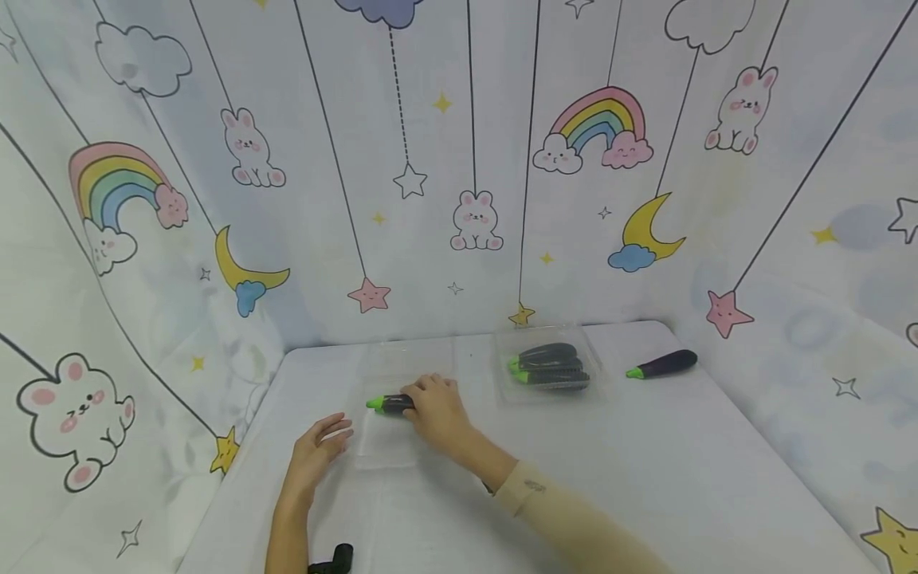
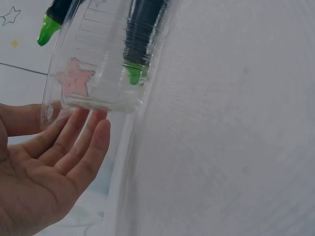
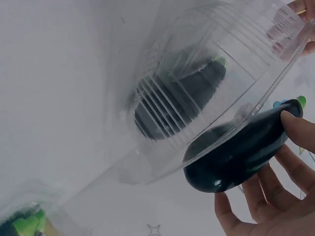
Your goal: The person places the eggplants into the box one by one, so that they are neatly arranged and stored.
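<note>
My right hand [image 1: 439, 410] grips a dark purple toy eggplant [image 1: 390, 404] with a bright green stem end, over a clear plastic box [image 1: 387, 454]. In the right wrist view the thumb lies on the held eggplant [image 3: 241, 152] near its green end, with the fingers on its other side. A second eggplant [image 2: 142, 34] shows through the clear plastic, lying within the box. At the box's left end is my left hand [image 1: 319, 452]. Its fingers are extended, with thumb and fingertips right at the box's end [image 2: 93, 104] in the left wrist view.
A clear box [image 1: 505, 391] holding several eggplants stands to the right at the back. One loose eggplant [image 1: 663, 364] lies further right. The white-covered table [image 1: 645, 478] ends against a patterned cloth backdrop [image 1: 323, 159]. A black piece [image 1: 343, 558] shows beside the left forearm.
</note>
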`<state>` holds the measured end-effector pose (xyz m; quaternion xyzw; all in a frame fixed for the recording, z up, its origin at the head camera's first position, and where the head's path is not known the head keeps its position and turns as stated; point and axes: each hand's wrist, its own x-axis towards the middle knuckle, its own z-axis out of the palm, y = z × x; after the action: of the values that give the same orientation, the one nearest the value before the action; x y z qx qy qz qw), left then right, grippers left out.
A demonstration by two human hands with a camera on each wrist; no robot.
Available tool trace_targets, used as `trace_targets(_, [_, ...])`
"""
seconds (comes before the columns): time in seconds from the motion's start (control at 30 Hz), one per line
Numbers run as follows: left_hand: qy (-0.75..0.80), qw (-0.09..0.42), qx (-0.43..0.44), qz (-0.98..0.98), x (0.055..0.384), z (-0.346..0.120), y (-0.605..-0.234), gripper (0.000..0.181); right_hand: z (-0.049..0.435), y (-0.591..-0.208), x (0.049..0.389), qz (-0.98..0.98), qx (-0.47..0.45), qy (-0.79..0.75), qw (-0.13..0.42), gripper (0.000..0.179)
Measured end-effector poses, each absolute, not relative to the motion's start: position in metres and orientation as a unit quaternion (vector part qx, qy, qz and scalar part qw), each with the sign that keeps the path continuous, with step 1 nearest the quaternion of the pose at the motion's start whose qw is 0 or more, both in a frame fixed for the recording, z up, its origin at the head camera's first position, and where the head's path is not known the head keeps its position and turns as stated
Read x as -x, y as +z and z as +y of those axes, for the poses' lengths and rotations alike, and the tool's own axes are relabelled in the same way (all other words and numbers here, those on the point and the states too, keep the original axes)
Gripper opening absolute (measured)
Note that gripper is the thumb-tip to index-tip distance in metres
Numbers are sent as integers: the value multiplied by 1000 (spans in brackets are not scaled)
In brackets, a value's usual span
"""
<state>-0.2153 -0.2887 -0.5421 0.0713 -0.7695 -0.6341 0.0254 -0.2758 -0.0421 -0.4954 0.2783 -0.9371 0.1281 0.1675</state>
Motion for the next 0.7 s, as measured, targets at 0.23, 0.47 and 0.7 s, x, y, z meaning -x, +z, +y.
trace_targets(0.23, [-632, 27, -75, -771, 215, -288, -543, 47, -51, -505, 275, -939, -272, 135, 159, 32])
trace_targets(0.47, [-630, 28, -80, -772, 216, -288, -543, 47, -54, -519, 277, -944, -269, 122, 150, 33])
trace_targets(0.7, [-636, 26, -76, -768, 216, -288, -542, 47, -56, -531, 281, -943, -279, 106, 144, 28])
